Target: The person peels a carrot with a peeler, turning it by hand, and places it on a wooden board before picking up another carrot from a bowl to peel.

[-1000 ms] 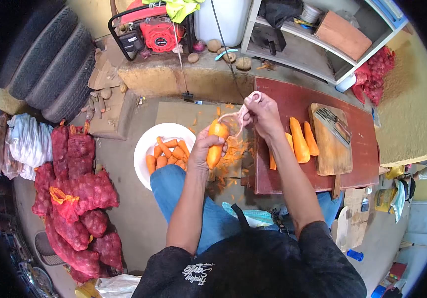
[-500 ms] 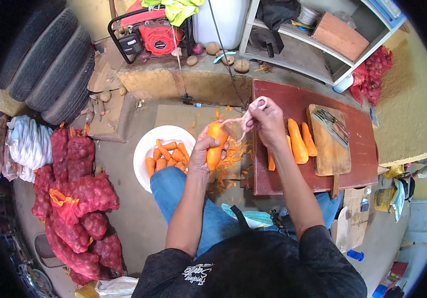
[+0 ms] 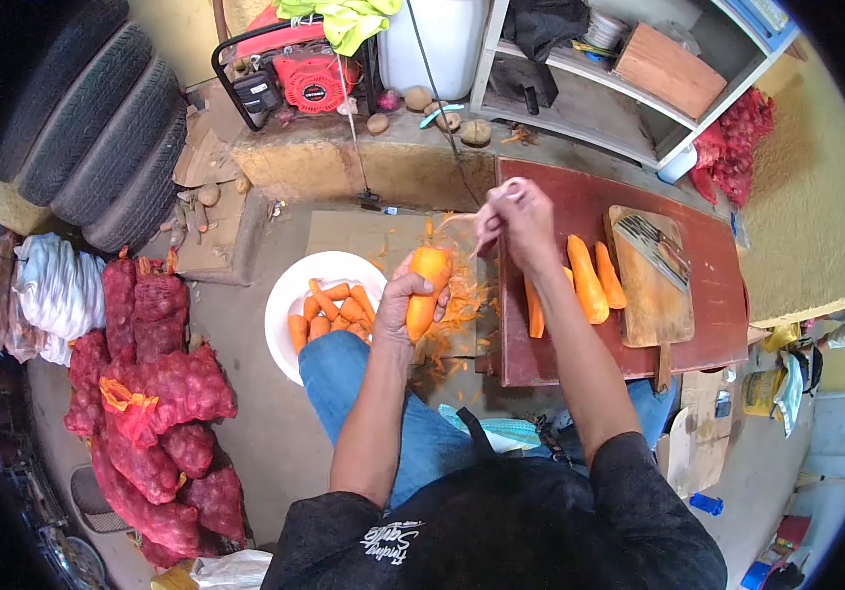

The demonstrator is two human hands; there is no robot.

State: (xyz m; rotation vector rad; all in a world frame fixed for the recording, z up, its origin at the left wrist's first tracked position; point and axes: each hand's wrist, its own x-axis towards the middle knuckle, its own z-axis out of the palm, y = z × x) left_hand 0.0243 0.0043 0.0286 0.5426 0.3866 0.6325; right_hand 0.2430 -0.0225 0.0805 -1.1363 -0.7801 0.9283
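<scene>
Here, left hand (image 3: 407,298) grasping a carrot (image 3: 432,264), right hand (image 3: 528,224) clenched around a pink peeler (image 3: 487,229) (blurred), peelings (image 3: 462,307) strewn below, white bowl (image 3: 280,285) near the knee (image 3: 334,362).

Bare left hand (image 3: 404,303): curled in a grip
Bare right hand (image 3: 527,228): fingers bunched, farther forward
Bare left forearm (image 3: 370,418): slanting inward
Bare right forearm (image 3: 580,349): likewise slanting inward

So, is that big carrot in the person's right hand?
No, the left hand grips the carrot, while the right hand holds the pink peeler.
</scene>
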